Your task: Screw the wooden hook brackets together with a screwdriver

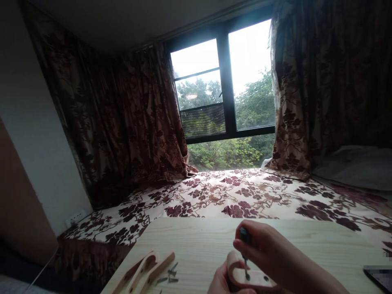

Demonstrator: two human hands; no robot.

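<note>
My right hand (260, 243) is closed around the dark handle of a screwdriver (245, 261), held upright. Its tip meets a hole in a curved wooden piece (255, 278), where a second dark hole shows to the right. My left hand (221, 279) grips the curved end of that piece from the left, low in the view and partly cut off by the bottom edge. Left of the hands, more curved wooden pieces (148, 267) lie on the pale wooden tabletop (196, 234), with several screws (172, 273) beside them.
A dark flat object (378, 277) lies at the table's right edge. Beyond the table is a ledge covered with floral cloth (241, 196), below a window (229, 90) between patterned curtains (137, 122). A power strip (76, 217) sits at the left wall.
</note>
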